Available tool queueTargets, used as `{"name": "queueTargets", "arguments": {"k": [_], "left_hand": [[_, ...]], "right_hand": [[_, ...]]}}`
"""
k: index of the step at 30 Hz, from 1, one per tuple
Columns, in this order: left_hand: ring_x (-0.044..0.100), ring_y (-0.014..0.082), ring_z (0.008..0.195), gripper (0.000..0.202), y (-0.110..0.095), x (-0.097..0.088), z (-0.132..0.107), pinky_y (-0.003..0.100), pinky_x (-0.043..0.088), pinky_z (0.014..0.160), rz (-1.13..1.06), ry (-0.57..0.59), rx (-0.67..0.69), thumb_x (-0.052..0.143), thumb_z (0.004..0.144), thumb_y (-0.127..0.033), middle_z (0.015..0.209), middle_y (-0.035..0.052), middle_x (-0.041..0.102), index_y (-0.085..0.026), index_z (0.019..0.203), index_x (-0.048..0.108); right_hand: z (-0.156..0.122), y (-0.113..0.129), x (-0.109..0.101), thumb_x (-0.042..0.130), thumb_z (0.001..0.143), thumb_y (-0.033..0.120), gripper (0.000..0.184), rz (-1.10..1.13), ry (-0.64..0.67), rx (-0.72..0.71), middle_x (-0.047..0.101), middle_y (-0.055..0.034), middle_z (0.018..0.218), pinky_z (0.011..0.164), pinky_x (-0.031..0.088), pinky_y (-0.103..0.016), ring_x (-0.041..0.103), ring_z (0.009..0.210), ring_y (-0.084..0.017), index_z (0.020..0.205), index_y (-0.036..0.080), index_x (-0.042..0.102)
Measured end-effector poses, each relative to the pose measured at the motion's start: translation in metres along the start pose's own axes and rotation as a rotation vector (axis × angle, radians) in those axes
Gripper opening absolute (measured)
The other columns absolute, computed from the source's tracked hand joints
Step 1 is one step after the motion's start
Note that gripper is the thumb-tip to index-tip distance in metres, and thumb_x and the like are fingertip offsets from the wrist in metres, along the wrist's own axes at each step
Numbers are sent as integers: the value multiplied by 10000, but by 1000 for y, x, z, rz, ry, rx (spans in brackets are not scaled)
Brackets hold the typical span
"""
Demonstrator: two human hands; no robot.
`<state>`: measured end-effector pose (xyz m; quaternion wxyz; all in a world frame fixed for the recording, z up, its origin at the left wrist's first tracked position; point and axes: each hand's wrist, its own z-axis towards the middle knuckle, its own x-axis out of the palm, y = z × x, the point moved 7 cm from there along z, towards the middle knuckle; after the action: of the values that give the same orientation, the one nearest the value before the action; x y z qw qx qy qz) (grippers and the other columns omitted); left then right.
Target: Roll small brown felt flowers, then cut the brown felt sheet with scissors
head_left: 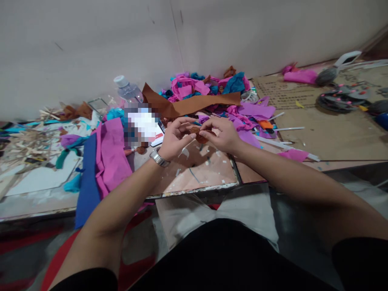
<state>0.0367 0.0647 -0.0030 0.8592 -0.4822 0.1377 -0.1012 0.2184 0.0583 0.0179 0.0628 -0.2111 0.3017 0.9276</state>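
Both my hands meet over the low wooden board (197, 173) and pinch a small brown piece of crepe paper (200, 136) between them. My left hand (174, 139), with a metal watch on its wrist, curls its fingers round the piece's left side. My right hand (221, 133) grips the right side with thumb and fingertips. A long brown paper strip (194, 105) lies just behind the hands.
Crumpled pink, purple and blue paper (212, 87) is heaped against the wall. Folded pink and blue sheets (103, 161) hang over the board's left edge. A plastic bottle (129, 91) lies at the back left, wooden sticks (27, 141) far left, cardboard (327, 121) and tools right.
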Motion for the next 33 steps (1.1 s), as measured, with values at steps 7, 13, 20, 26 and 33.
{"name": "queueTargets", "arguments": {"k": [7,13,20,26,33], "left_hand": [[795,251,1216,486,-2,3,0,345,691,984,-15,51,14,872,914,-350,1352,105,776,-270,1352,678],[772,262,1271,483,-4,8,-2,362,679,1034,-17,93,24,815,968,-352,1364,119,772,-275,1419,661],[770,271,1269,575,-5,13,-3,374,684,1020,-20,109,30,866,922,-361,1386,117,756,-299,1451,650],[809,249,1165,474,-4,12,-2,343,698,942,-8,78,0,832,954,-392,1262,115,805,-249,1382,685],[786,245,1218,424,2,5,-1,371,668,1031,-4,45,-25,818,964,-374,1351,107,775,-261,1353,695]], "right_hand": [[0,-3,-1,792,964,393,188,36,-24,21,798,-35,913,776,520,-334,711,830,-202,933,213,745],[0,-7,-1,805,945,459,248,26,-17,57,791,-42,926,804,528,-356,712,862,-219,962,220,741],[-1,-10,-1,813,925,522,309,24,-27,91,781,-46,931,823,525,-365,694,871,-226,946,224,737],[-1,-12,0,771,947,581,362,41,-26,121,792,-48,912,795,535,-358,701,848,-222,948,220,751],[1,-4,0,676,1026,561,360,39,3,53,811,-57,925,808,549,-357,723,850,-212,937,222,760]]}}
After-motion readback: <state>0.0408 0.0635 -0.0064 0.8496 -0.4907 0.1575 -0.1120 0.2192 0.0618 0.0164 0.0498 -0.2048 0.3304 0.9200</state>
